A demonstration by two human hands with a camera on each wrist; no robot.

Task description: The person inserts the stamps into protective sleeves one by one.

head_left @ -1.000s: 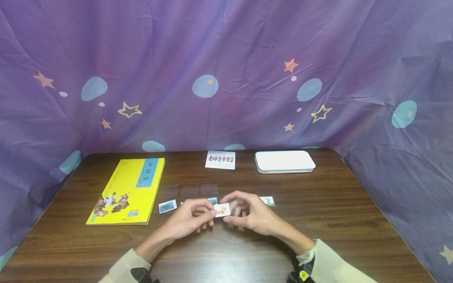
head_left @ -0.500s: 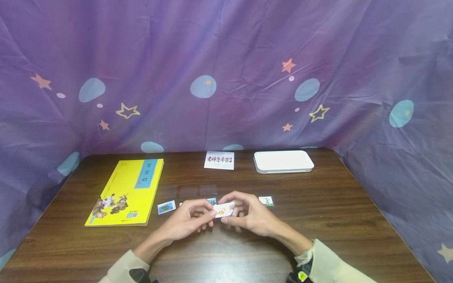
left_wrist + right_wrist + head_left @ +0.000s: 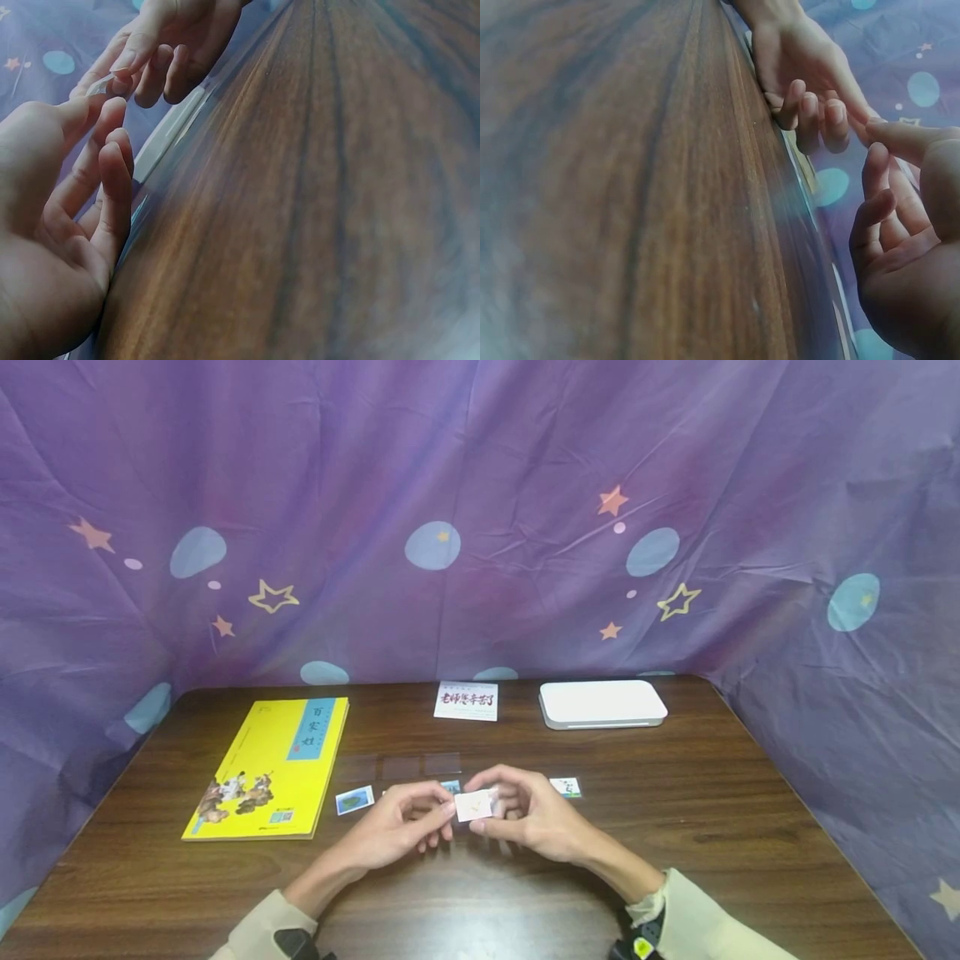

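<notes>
In the head view a small white picture card (image 3: 473,807), stamp-like with a faint yellowish print, is held up between both hands over the table. My left hand (image 3: 405,822) pinches its left edge with thumb and forefinger. At the right edge, my right hand (image 3: 536,818) pinches what looks like a clear sleeve around or against the card; the exact overlap is hard to tell. The left wrist view shows a thin translucent edge (image 3: 100,85) between the fingertips. Just behind the hands lie a blue-green picture card (image 3: 354,800) and a blue card (image 3: 452,787), partly hidden.
Thin clear squares (image 3: 441,763) lie on the wooden table (image 3: 480,893) behind the cards. A green-and-white card (image 3: 566,787) is right of the hands. The yellow book (image 3: 262,768) lies left; a lettered white card (image 3: 466,701) and a white flat case (image 3: 603,703) stand at the back.
The held card has shifted slightly right toward my right hand and its print looks fainter. Both hands have barely moved and keep their pinch.
</notes>
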